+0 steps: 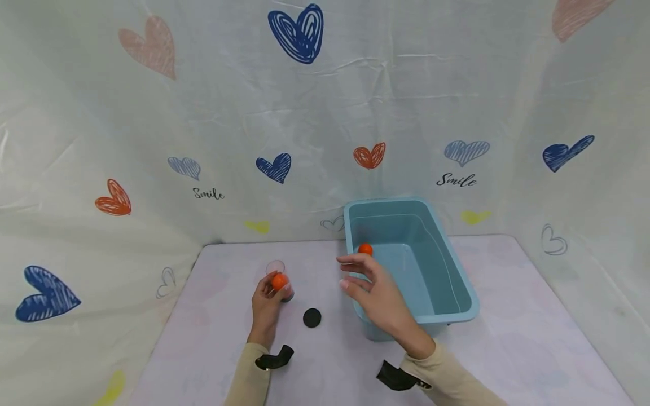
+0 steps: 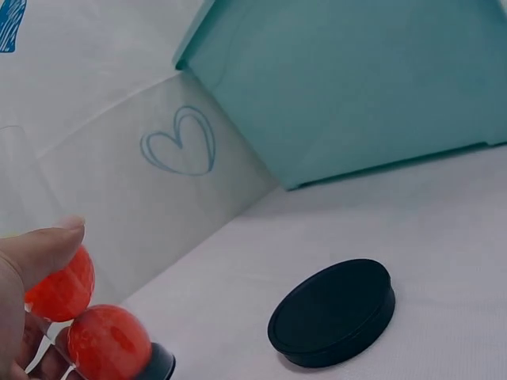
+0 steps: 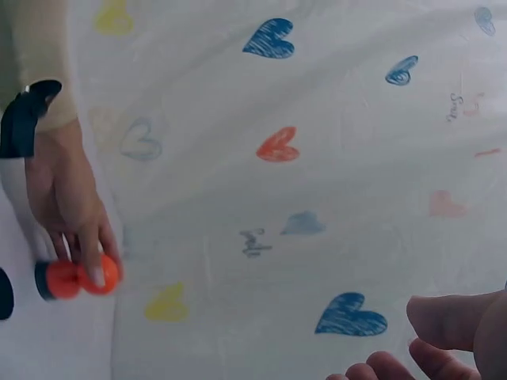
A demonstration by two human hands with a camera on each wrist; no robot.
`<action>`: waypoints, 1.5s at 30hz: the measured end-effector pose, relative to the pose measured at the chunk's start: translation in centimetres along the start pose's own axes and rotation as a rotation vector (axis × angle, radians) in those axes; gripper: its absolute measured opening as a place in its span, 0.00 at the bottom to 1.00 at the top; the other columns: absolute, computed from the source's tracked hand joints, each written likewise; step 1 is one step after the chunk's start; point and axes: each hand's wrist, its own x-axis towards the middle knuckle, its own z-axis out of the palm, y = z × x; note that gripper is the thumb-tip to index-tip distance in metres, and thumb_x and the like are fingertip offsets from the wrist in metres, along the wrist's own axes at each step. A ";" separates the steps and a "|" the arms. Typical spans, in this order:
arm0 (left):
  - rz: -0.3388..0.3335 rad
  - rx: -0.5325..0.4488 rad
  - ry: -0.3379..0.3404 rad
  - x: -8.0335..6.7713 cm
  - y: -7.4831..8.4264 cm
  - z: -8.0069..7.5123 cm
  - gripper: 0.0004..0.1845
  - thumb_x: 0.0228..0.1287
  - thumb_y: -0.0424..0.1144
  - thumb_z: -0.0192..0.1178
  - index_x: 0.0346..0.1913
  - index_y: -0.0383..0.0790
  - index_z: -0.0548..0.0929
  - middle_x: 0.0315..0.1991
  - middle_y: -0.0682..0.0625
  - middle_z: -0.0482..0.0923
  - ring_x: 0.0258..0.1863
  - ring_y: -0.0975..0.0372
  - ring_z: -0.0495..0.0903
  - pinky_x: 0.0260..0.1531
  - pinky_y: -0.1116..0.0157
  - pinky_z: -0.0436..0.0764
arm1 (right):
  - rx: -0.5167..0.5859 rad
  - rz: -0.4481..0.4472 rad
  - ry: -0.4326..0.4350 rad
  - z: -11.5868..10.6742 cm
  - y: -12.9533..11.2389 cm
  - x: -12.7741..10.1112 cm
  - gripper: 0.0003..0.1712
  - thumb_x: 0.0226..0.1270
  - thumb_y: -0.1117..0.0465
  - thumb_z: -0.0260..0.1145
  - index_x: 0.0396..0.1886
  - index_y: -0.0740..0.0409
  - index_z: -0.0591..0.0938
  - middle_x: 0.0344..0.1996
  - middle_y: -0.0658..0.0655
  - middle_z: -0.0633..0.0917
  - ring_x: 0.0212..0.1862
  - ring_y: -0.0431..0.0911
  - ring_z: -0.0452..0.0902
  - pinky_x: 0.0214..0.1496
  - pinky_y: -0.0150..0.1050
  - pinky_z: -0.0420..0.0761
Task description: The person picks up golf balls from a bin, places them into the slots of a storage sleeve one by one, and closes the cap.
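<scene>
My left hand [image 1: 266, 310] grips a clear tube [image 1: 275, 264] that stands on the table. Two orange balls show inside the tube in the left wrist view, an upper ball [image 2: 67, 289] partly behind my thumb and a lower ball [image 2: 108, 342] above the dark base [image 2: 162, 362]. Just to the right of the tube, a round black lid [image 1: 312, 318] lies flat. My right hand [image 1: 383, 296] hovers over the near left side of the blue-green bin [image 1: 413, 282], its fingers loosely bent and holding nothing. Inside the bin, by its left wall, is another orange ball [image 1: 365, 248].
The bin takes up the right half of the pale table [image 1: 203, 344], close to the back edge. A white curtain [image 1: 325, 113] printed with hearts hangs behind and beside the table.
</scene>
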 end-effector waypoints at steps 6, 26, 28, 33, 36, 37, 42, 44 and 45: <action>-0.002 -0.002 -0.006 -0.1 0.1 -0.2 0.31 0.70 0.28 0.67 0.74 0.37 0.72 0.74 0.35 0.71 0.69 0.46 0.72 0.62 0.70 0.78 | -0.061 -0.008 0.039 -4.2 -0.4 0.0 0.24 0.73 0.73 0.67 0.66 0.68 0.76 0.67 0.67 0.78 0.68 0.63 0.76 0.61 0.31 0.82; -0.015 -0.005 -0.012 0.2 0.5 -0.2 0.32 0.70 0.28 0.66 0.75 0.38 0.71 0.75 0.35 0.68 0.71 0.43 0.70 0.75 0.48 0.68 | -0.387 -0.008 -0.113 -11.2 -0.9 3.6 0.23 0.74 0.74 0.65 0.67 0.69 0.75 0.66 0.70 0.79 0.66 0.65 0.80 0.59 0.50 0.86; -0.017 -0.006 -0.013 0.2 0.4 -0.2 0.32 0.70 0.28 0.66 0.75 0.39 0.71 0.75 0.35 0.69 0.71 0.43 0.70 0.75 0.48 0.68 | -0.392 0.013 -0.134 -11.3 -0.7 4.3 0.23 0.74 0.74 0.65 0.67 0.69 0.76 0.66 0.69 0.78 0.65 0.64 0.80 0.60 0.51 0.86; -0.022 -0.009 -0.013 0.2 0.2 -0.2 0.32 0.70 0.28 0.66 0.74 0.39 0.72 0.75 0.36 0.69 0.72 0.43 0.70 0.75 0.49 0.69 | -0.405 0.064 -0.179 -11.4 0.2 6.4 0.23 0.74 0.74 0.65 0.67 0.72 0.75 0.65 0.72 0.78 0.64 0.66 0.80 0.62 0.55 0.84; -0.025 -0.009 -0.015 0.1 0.2 -0.2 0.31 0.70 0.28 0.66 0.74 0.38 0.71 0.75 0.35 0.68 0.72 0.43 0.69 0.75 0.49 0.69 | -0.418 0.116 -0.204 -11.2 0.9 7.7 0.23 0.75 0.73 0.64 0.68 0.72 0.74 0.65 0.73 0.78 0.65 0.67 0.79 0.63 0.56 0.83; -0.025 -0.009 -0.015 0.1 0.2 -0.2 0.31 0.70 0.28 0.66 0.75 0.38 0.71 0.75 0.35 0.68 0.72 0.43 0.69 0.75 0.49 0.69 | -0.420 0.135 -0.214 -11.2 1.1 8.1 0.24 0.76 0.73 0.64 0.68 0.73 0.74 0.66 0.74 0.77 0.65 0.67 0.79 0.64 0.57 0.83; -0.019 -0.008 -0.012 -0.1 0.2 -0.1 0.31 0.71 0.28 0.65 0.74 0.37 0.71 0.75 0.35 0.69 0.72 0.43 0.69 0.75 0.48 0.68 | -0.398 0.265 -0.248 -10.9 2.8 10.2 0.25 0.77 0.73 0.62 0.70 0.73 0.72 0.69 0.75 0.74 0.67 0.67 0.77 0.66 0.56 0.81; -0.017 -0.008 -0.008 -0.1 0.2 0.0 0.31 0.71 0.28 0.65 0.74 0.37 0.71 0.74 0.35 0.69 0.72 0.43 0.69 0.75 0.48 0.68 | -0.401 0.304 -0.256 -10.7 3.5 10.9 0.25 0.78 0.73 0.61 0.71 0.73 0.71 0.69 0.75 0.74 0.66 0.66 0.78 0.66 0.56 0.81; -0.016 -0.009 -0.006 -0.1 0.2 0.0 0.31 0.71 0.28 0.65 0.74 0.37 0.71 0.74 0.35 0.70 0.71 0.44 0.70 0.75 0.48 0.69 | -0.410 0.318 -0.258 -10.7 3.8 11.2 0.25 0.78 0.73 0.61 0.70 0.73 0.72 0.69 0.75 0.74 0.65 0.66 0.79 0.65 0.56 0.82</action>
